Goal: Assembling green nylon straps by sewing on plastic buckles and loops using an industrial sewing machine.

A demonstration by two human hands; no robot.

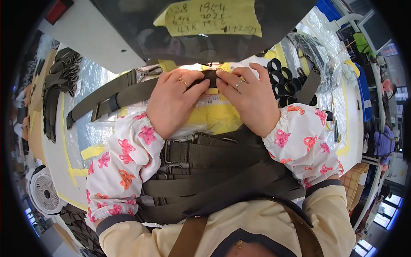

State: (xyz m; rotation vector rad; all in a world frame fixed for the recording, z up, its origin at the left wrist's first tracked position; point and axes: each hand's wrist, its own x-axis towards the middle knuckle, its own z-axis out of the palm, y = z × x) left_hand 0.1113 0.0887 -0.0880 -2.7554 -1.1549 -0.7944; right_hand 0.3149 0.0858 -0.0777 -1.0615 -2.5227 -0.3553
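Observation:
A dark olive webbing strap (136, 93) runs across the table under the machine head (188, 49). My left hand (171, 103) grips it with bent fingers and thumb. Just to the right, my right hand (253, 103) pinches the same strap, leaving a short stretch between the two hands in the machine's light. Leftward the strap loops back and carries a dark band (113, 103); a metal snap hook (155, 70) lies near my left fingers. Close to my body, a pile of similar straps (231, 173) with metal buckles (173, 150) spreads below both hands.
Black rings (275, 78) are heaped right of my right hand, near a bundle in clear plastic (319, 64). More straps (60, 85) hang at the left. Yellow paper (209, 19) is stuck on the machine. A white fan (44, 190) stands at the lower left.

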